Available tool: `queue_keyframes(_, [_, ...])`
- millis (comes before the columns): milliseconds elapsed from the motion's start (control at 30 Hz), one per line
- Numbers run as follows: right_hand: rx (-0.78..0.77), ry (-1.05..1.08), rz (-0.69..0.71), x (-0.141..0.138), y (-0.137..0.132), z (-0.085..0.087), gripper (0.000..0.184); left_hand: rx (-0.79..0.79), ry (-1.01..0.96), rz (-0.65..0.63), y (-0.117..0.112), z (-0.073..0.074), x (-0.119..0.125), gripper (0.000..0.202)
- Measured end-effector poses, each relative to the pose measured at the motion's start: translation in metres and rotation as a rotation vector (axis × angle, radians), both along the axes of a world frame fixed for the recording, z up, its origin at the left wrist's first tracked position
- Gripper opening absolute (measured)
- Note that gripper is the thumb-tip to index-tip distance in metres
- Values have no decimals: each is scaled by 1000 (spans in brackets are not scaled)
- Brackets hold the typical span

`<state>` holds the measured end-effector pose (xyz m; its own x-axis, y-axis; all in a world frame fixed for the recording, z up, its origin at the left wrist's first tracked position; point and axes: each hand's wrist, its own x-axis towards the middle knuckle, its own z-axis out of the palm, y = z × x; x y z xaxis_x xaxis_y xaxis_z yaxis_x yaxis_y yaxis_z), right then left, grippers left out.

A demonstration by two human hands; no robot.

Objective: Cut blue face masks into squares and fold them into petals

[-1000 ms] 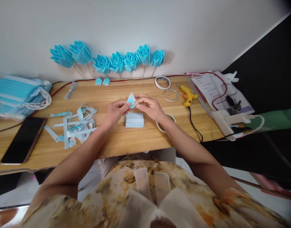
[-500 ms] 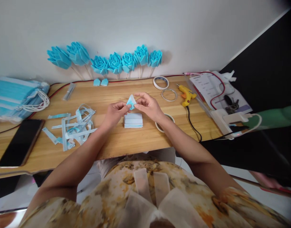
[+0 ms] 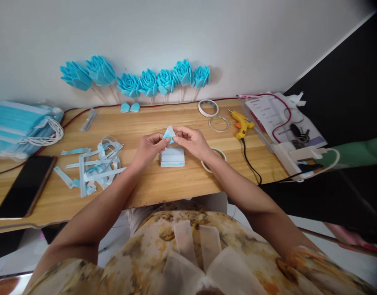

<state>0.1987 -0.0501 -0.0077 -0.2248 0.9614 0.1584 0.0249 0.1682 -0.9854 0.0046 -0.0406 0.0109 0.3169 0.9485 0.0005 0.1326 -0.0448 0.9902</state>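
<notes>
Between my two hands is a small blue and white folded piece of mask fabric [image 3: 169, 134], its pointed corner facing up. My left hand [image 3: 151, 148] pinches its left side between thumb and fingers. On the other side, my right hand [image 3: 193, 142] pinches its right edge. Just below my hands lies a stack of pale blue cut pieces [image 3: 172, 157] on the wooden table [image 3: 163, 186]. Two finished folded pieces [image 3: 129, 107] rest near the wall. Several blue fabric flowers [image 3: 148, 82] on sticks lean against the wall behind them.
Trimmed strips [image 3: 92, 168] lie left of my arm, beside a phone [image 3: 26, 186] and a pile of blue masks [image 3: 16, 123]. Tape rolls [image 3: 208, 108] and a yellow glue gun [image 3: 242, 123] are on the right, near a power strip [image 3: 294, 159] and papers [image 3: 265, 112].
My right fingers have come down and curled closer around the folded piece, covering more of it. Both hands still pinch it in nearly the same place.
</notes>
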Motion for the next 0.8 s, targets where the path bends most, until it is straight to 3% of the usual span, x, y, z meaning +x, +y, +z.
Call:
queue_keyframes(233, [-6, 5, 45, 1, -2, 5, 32, -3, 23, -89, -4, 7, 1, 36])
queue_keyframes(500, [67, -79, -23, -1, -5, 9, 23, -11, 35, -158, -8, 9, 2, 32])
queue_keyframes(667, [305, -244, -133, -1, -10, 18, 12, -43, 3, -169, -6, 8, 1, 34])
queue_keyframes(800, [566, -378, -132, 3, -8, 18, 16, -68, -28, -162, -4, 9, 0, 34])
